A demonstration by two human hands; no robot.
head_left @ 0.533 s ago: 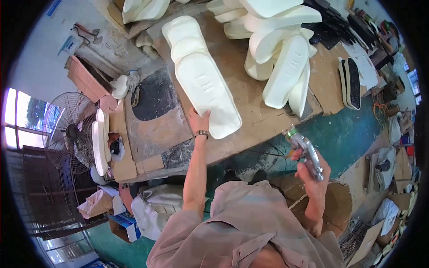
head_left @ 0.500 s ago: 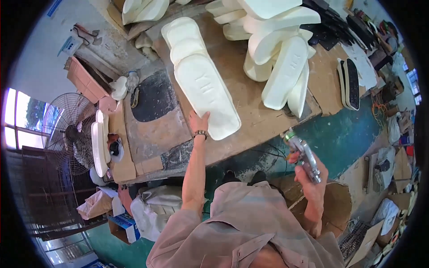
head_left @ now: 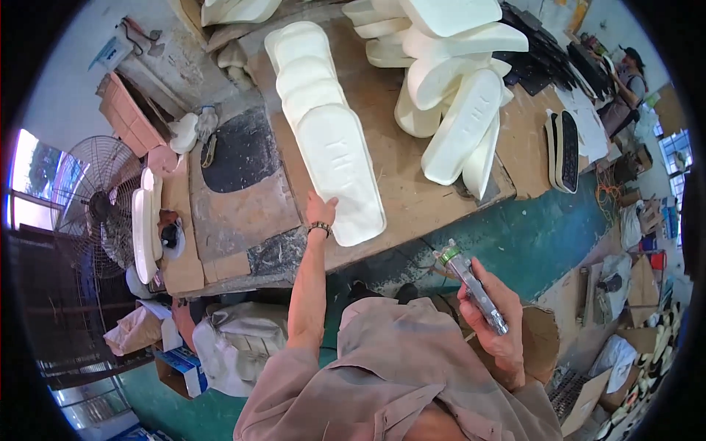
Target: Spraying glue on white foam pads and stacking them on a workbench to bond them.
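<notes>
A row of overlapping white moulded foam pads (head_left: pixel 340 158) lies on the cardboard-covered table in front of me, the nearest pad on top with raised letters. My left hand (head_left: pixel 321 212) grips the left edge of that nearest pad close to its lower end, thumb on the top face and some fingers hidden beside the edge. Away from the table, on the right, my right hand (head_left: pixel 498 309) is wrapped round a metal spray gun (head_left: pixel 474 287) with a green ring at its front end. The gun's nose tilts up and to the left, toward the table.
A heaped pile of white foam pads (head_left: pixel 460 132) covers the table's right part, with black pieces (head_left: pixel 540 55) behind. Two black-and-white pads (head_left: pixel 562 151) stand at the right end. A wire fan (head_left: pixel 99 206) is at left. An open cardboard box (head_left: pixel 540 338) sits below my right hand.
The nearest pad has slid toward me with my left hand, exposing more of the pads behind. My right hand has swung the spray gun left and lower.
</notes>
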